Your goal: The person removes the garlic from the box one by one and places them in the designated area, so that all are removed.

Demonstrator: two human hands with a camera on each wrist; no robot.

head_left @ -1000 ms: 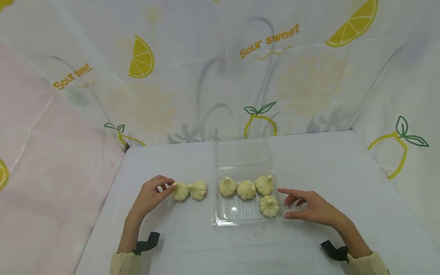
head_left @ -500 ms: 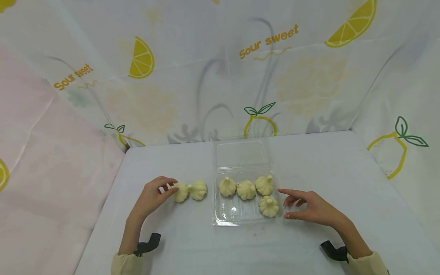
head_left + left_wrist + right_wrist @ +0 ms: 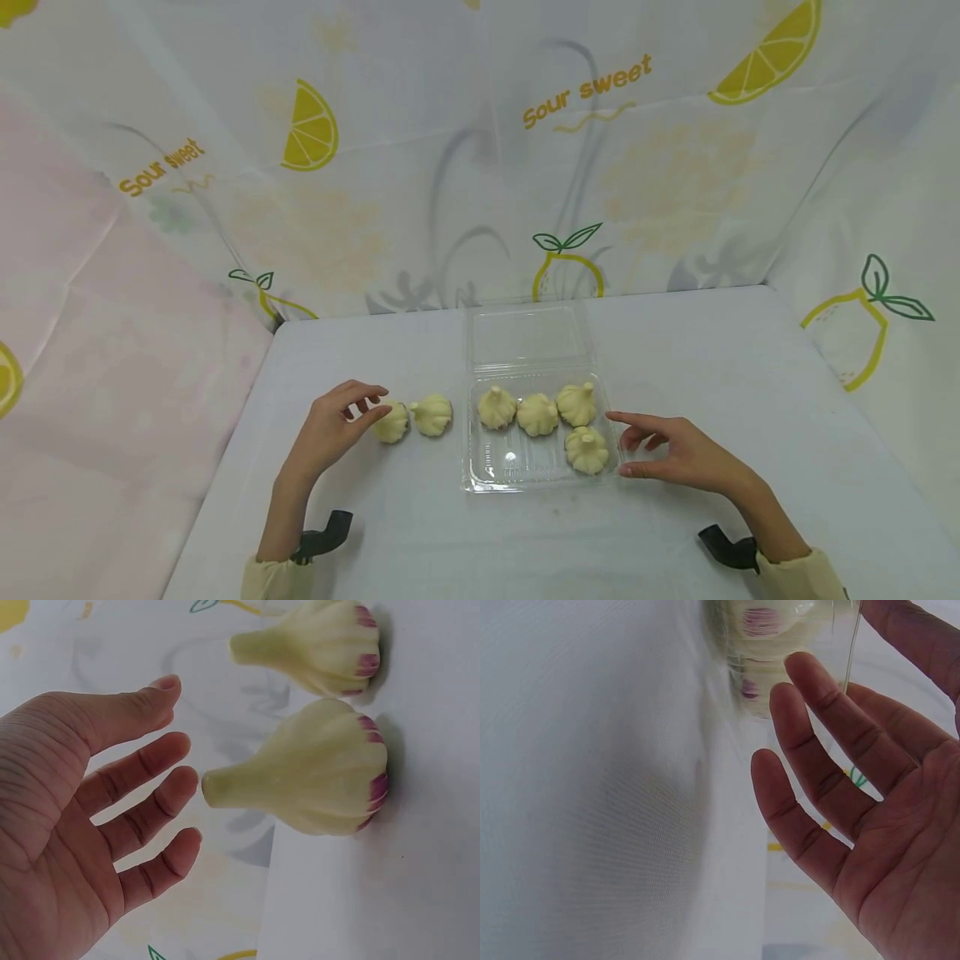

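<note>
My left hand (image 3: 337, 421) hovers with loosely bent fingers at the nearer of two pale garlic bulbs (image 3: 392, 423) on the table. In the left wrist view that bulb (image 3: 322, 769) stands upright on its purple-flecked base, its stem just beyond my fingertips (image 3: 180, 787). Beside it is the second garlic bulb (image 3: 432, 416). To the right lies a clear plastic clamshell box (image 3: 495, 458) holding several garlic bulbs (image 3: 537, 415). My right hand (image 3: 678, 454) has its index finger and thumb at the box's right edge, the other fingers extended loosely in the right wrist view.
The box's clear lid (image 3: 528, 335) lies folded back toward the rear wall. A lemon-printed cloth (image 3: 420, 208) hangs behind and at both sides of the white table (image 3: 405, 533). Black wrist mounts (image 3: 326, 533) sit on both forearms.
My left hand's fingertips have come off the stem of the left garlic bulb. That bulb has shifted slightly left, leaving a small gap to its neighbour. The right hand and box stay put.
</note>
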